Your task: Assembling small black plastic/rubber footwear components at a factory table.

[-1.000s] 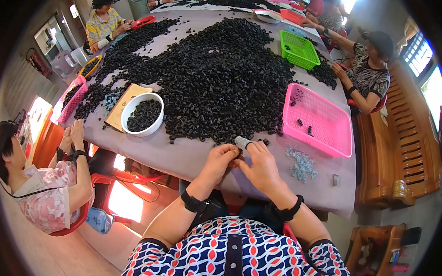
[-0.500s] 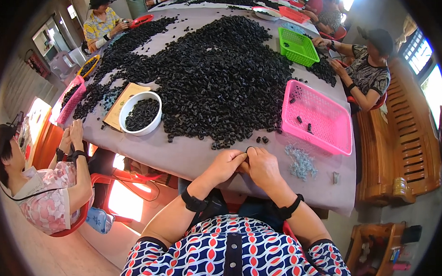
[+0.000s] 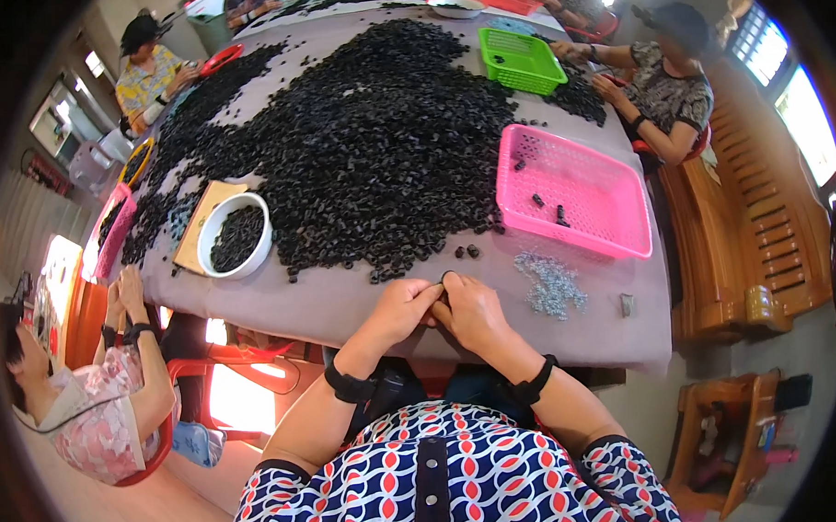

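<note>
My left hand (image 3: 403, 309) and my right hand (image 3: 473, 311) meet at the near edge of the table. Their fingers are closed and pressed together around a small black piece (image 3: 447, 276), of which only a dark curved rim shows. The rest of it is covered by my fingers. Just beyond my hands spreads a large heap of short black plastic pieces (image 3: 378, 161). A few loose black pieces (image 3: 467, 252) lie between the heap and my right hand.
A pink basket (image 3: 577, 200) with a few black pieces stands to the right, beside a pile of clear bits (image 3: 550, 286). To the left, a white bowl (image 3: 260, 239) of thin black parts rests by a tan board (image 3: 192, 246). Co-workers sit around the table (image 3: 346, 309); a green basket (image 3: 523, 64) is farther off.
The whole view has shifted, so the table and baskets appear farther left and slightly higher. My hands stay together around the small piece, with little visible change in grip.
</note>
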`<act>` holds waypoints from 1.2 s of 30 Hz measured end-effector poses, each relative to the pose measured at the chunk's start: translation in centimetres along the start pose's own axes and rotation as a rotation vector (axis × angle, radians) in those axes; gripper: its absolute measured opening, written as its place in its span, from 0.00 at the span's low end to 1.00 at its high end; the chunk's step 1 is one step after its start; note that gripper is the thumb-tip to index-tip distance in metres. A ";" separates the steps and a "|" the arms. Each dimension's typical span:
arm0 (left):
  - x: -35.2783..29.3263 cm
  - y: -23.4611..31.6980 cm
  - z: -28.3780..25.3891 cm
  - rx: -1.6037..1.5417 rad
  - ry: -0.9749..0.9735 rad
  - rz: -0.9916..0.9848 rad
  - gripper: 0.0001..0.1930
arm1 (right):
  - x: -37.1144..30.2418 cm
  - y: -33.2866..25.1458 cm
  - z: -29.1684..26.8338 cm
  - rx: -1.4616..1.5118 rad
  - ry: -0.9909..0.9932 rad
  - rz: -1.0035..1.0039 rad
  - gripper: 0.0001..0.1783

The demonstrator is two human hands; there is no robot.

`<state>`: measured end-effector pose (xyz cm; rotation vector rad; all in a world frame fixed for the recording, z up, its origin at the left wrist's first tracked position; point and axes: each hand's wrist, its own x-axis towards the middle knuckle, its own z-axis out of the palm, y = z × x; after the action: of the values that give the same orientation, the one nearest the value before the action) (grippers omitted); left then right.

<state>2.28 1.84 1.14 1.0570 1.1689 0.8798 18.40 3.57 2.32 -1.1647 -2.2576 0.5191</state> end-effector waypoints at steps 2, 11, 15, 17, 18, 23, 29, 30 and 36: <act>0.1 -0.2 0.1 0.025 -0.010 -0.024 0.14 | 0.0 0.6 0.8 0.028 0.022 -0.034 0.14; -0.2 -0.9 0.5 0.035 0.081 0.081 0.15 | -0.3 -0.1 0.5 0.001 0.073 -0.026 0.16; -0.7 0.1 0.3 0.027 0.039 0.044 0.14 | -0.4 0.2 1.0 0.028 0.109 -0.038 0.15; -0.5 0.0 0.1 0.110 0.023 0.037 0.15 | -0.7 0.3 1.1 0.063 0.139 -0.072 0.15; -0.5 0.0 0.0 0.194 0.024 0.025 0.15 | -0.7 0.4 1.1 0.059 0.138 -0.078 0.15; -0.5 -0.2 0.7 0.108 0.076 0.052 0.15 | -0.7 0.2 0.8 0.019 0.087 -0.033 0.13; -0.5 -1.6 0.7 0.077 0.101 0.121 0.15 | -1.1 -0.2 0.6 0.041 0.084 0.002 0.14; -0.7 -1.8 0.7 0.039 0.108 0.144 0.15 | -1.2 -0.4 0.6 0.046 0.078 0.000 0.14; 0.0 -2.4 0.7 0.128 0.142 0.191 0.15 | -0.7 -0.3 0.4 -0.006 0.048 0.037 0.15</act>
<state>2.97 1.07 -1.11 1.2419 1.2703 1.0547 18.28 2.79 1.97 -1.2116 -2.2018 0.4934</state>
